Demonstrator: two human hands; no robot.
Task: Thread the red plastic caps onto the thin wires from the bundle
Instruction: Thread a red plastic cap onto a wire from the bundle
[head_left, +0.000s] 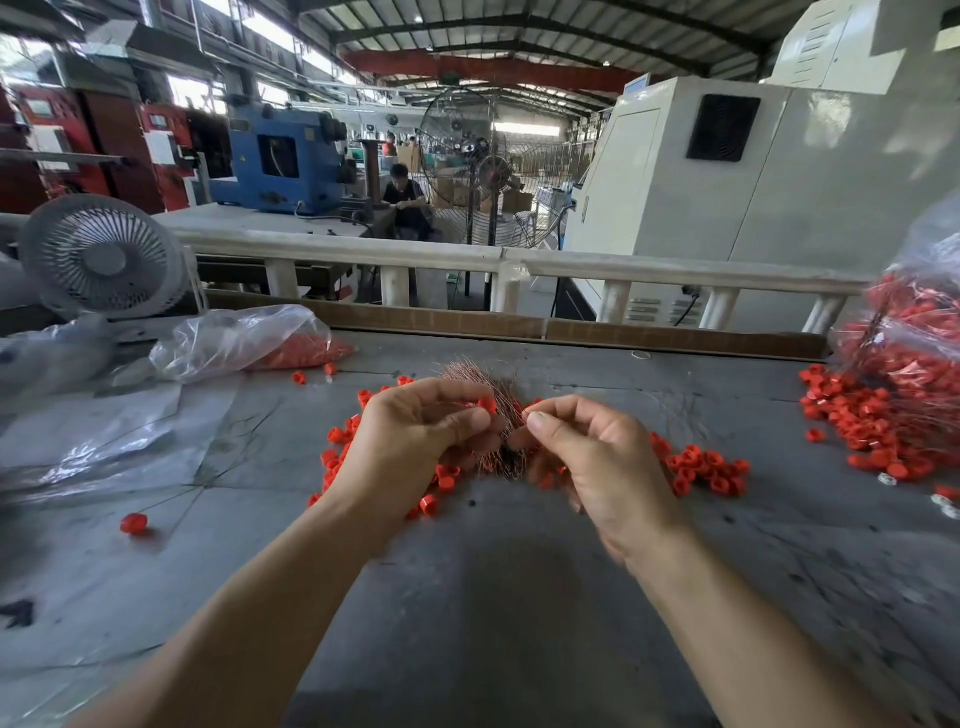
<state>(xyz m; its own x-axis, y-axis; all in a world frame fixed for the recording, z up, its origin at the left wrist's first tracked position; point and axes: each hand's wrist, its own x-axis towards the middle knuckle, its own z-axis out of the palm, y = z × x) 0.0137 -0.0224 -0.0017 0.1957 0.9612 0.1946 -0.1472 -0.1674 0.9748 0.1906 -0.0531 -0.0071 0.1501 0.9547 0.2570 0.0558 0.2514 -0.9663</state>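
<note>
My left hand pinches one red plastic cap between thumb and fingertips. Beneath both hands, a bundle of thin copper-coloured wires fans out on the grey table. My right hand pinches a thin wire, its tip close to the cap; the wire itself is barely visible. Loose red caps lie scattered around both hands. One cap with a wire through it lies apart at the left.
A clear plastic bag of red caps lies at the back left, next to a small white fan. A large bag and heap of caps with wires fills the right edge. Plastic sheeting covers the table's left. A cardboard strip lines the far edge.
</note>
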